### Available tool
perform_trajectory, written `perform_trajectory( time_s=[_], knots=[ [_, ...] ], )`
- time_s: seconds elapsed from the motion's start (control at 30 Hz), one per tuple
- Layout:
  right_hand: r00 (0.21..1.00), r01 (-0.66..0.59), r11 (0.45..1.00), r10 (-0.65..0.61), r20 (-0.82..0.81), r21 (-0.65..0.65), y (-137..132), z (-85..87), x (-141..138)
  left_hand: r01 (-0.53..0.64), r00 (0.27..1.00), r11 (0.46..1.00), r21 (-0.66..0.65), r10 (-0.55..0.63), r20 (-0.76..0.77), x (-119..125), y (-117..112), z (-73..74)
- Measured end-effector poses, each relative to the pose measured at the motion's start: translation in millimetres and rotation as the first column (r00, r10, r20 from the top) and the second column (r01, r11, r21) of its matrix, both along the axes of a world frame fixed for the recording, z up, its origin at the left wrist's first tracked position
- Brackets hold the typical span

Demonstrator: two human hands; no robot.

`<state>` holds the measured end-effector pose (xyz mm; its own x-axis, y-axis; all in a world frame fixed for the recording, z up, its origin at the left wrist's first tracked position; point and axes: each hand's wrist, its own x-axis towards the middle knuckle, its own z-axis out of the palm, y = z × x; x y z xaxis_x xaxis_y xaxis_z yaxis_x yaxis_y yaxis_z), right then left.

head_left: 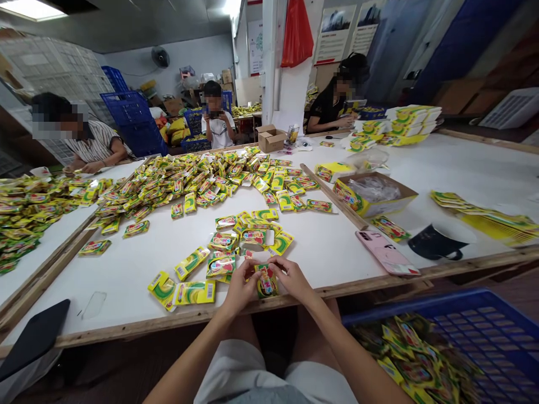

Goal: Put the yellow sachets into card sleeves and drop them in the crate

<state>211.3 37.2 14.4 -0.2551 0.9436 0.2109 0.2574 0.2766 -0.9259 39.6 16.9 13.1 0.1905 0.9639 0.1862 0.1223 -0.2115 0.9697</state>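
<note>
Close to the table's front edge, a small yellow-and-green printed box (266, 282) is between my two hands. My left hand (241, 286) grips its left side and top corner. On the opposite side, the fingers of my right hand (293, 279) pinch the upper right corner. A pale flap seems to stick up at the box's top, partly hidden by my fingers. Similar boxes (194, 293) lie loosely to the left, and a small cluster of them (254, 237) sits just beyond my hands.
A large heap of boxes (168, 182) covers the far table. At right are a wooden strip (332, 196), an open carton with clear plastic (379, 193), a pink phone (385, 252) and a dark mug (435, 242). A blue crate (484, 336) stands below. Several people sit around.
</note>
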Motion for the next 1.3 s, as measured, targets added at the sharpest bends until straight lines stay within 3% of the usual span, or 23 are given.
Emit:
perform_trajectory(
  time_s=[0.1, 0.27, 0.4, 0.53, 0.83, 1.0, 1.3],
  knots=[
    [0.999, 0.033, 0.999, -0.033, -0.039, 0.011, 3.6, 0.4, -3.4, -0.046, 0.999, 0.996, 0.072, 0.047, -0.014, 4.6, -1.5, 3.0],
    [0.985, 0.070, 0.998, -0.070, -0.155, -0.011, 1.3, -1.7, -4.8, -0.068, 0.995, 0.996, 0.058, 0.064, 0.077, 11.4, -5.7, 5.4],
    [0.996, 0.032, 0.999, -0.030, -0.081, 0.023, -2.2, 3.7, -2.3, -0.058, 0.997, 0.996, 0.065, 0.054, 0.062, 7.8, -6.2, 7.4],
    [0.999, 0.032, 0.998, -0.030, -0.042, 0.048, -4.3, 11.5, -2.1, -0.118, 0.993, 0.989, 0.089, 0.120, -0.018, 5.9, -7.7, 10.3],
    [0.996, 0.049, 0.997, -0.053, 0.065, 0.058, 0.1, 22.5, -7.0, -0.225, 0.973, 0.974, 0.038, 0.226, -0.034, 11.5, -0.8, 17.9],
    [1.000, 0.014, 0.999, -0.015, 0.013, 0.036, 1.0, 22.0, -6.5, -0.198, 0.980, 0.980, 0.023, 0.198, -0.010, 7.7, -1.9, 15.6],
    [0.994, -0.037, 0.999, 0.033, -0.106, -0.029, -10.6, 5.8, -11.3, -0.095, 0.995, 0.995, 0.038, 0.094, 0.024, -0.4, -7.5, 1.2]
  ],
)
